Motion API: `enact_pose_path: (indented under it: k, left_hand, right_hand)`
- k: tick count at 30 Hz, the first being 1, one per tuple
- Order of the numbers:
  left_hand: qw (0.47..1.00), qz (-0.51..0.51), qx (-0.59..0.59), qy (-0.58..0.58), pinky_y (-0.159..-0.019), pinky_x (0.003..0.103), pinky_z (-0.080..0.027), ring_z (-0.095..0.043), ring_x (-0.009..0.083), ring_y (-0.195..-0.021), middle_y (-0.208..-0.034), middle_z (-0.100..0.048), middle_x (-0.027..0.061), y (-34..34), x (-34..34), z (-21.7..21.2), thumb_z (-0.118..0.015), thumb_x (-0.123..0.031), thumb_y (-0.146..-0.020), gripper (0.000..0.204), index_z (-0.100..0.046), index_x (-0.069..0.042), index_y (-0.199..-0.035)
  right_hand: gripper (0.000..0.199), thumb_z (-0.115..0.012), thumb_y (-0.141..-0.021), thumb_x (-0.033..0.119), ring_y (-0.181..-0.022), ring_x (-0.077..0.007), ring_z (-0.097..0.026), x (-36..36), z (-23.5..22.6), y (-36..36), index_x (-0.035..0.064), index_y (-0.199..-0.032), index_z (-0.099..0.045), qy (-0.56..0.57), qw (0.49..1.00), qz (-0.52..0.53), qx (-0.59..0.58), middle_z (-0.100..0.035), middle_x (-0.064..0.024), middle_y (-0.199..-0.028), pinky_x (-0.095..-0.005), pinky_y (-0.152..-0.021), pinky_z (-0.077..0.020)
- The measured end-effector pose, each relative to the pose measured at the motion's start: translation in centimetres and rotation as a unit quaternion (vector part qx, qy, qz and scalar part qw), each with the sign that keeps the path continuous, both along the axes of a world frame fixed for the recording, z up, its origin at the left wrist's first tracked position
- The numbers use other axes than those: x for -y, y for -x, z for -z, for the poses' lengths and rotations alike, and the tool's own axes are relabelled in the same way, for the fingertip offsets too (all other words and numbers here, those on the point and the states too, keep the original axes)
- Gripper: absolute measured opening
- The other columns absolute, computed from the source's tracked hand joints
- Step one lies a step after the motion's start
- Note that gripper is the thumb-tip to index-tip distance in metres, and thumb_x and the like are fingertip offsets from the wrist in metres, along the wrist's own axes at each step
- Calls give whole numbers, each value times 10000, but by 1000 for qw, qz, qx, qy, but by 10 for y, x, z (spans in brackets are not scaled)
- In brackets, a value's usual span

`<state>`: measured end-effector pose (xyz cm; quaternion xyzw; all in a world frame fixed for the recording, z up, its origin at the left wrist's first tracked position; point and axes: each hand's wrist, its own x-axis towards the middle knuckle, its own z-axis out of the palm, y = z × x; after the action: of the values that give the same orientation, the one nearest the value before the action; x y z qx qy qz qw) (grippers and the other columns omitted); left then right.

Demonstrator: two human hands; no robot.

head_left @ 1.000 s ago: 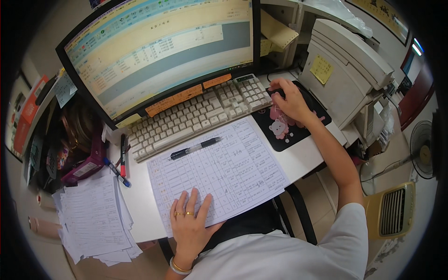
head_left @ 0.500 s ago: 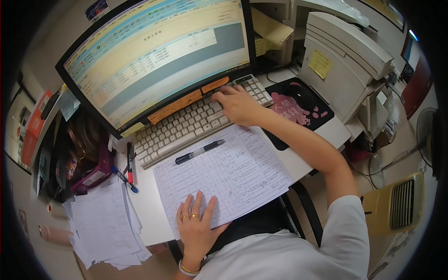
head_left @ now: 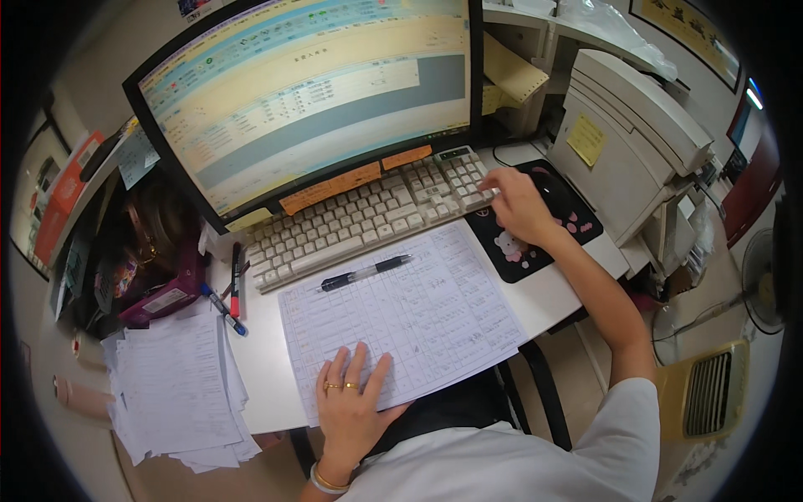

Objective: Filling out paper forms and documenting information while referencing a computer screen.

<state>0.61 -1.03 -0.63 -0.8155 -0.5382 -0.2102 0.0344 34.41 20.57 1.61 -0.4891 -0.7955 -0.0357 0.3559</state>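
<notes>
We see the left hand (head_left: 353,408) lying palm down on the near left part of a printed table sheet (head_left: 468,309), its fingers spread apart and closed on nothing, two of them wearing gold rings. The sheet runs from under that hand forward and to its right, and a black-and-clear pen (head_left: 365,273) lies across it, beyond the fingertips.

We see the right hand (head_left: 523,207) with bent fingers, also parted and clasping nothing, at the right end of the pale keyboard (head_left: 351,230); we cannot tell whether its fingertips press any keys. Under and around this hand lies a black mouse pad (head_left: 523,269) with pink figures, and just to the hand's right sits a dark mouse (head_left: 552,197).

Beyond both hands, behind the keyboard, we find the lit monitor (head_left: 309,92), orange strips (head_left: 330,189) along its lower edge. Left of the left hand we have a stack of loose papers (head_left: 176,393), with a blue marker (head_left: 224,311) and a red marker (head_left: 235,289) further forward. Past the right hand, to its right, stands a pale machine (head_left: 627,125) bearing a yellow note (head_left: 585,140).
</notes>
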Motion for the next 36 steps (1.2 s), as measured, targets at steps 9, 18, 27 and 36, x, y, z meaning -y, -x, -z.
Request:
enact_pose_path:
  k: [9, 18, 27, 36]
  left_hand:
    - [1000, 0, 11, 5, -1030, 491, -358, -485, 353, -1234, -1307, -561, 141, 0, 5, 2, -868, -419, -605, 663, -661, -154, -1175]
    - [1000, 1, 10, -1, -1037, 489, -363, -492, 344, -1224, -1320, -557, 122, 2, 1, 2, -855, -437, -603, 688, -652, -182, -1209]
    - [1000, 12, 6, 16, -1060, 484, -350, -471, 334, -1254, -1365, -521, 132, 6, 3, 3, -824, -456, -647, 718, -603, -198, -1280]
    - [1000, 16, 17, 19, -1066, 484, -342, -461, 341, -1265, -1369, -515, 140, 5, 6, 4, -815, -453, -663, 717, -592, -191, -1292]
  right_hand:
    - [450, -673, -765, 162, -1051, -345, -572, 11, 21, -81, 129, -1205, -586, -40, 974, 204, 91, -572, -167, -1161, -413, -921, -463]
    - [394, -660, -776, 150, -1135, -348, -557, 13, 27, -87, 142, -1168, -630, -5, 987, 159, 17, -563, -151, -1242, -409, -958, -464]
    - [389, -641, -797, 139, -1167, -340, -547, 13, 22, -76, 125, -1185, -620, 22, 987, 156, 15, -553, -123, -1283, -400, -982, -452]
    - [395, -647, -806, 139, -1134, -359, -557, 13, 20, -78, 106, -1198, -619, 8, 990, 136, 25, -542, -165, -1268, -396, -974, -452]
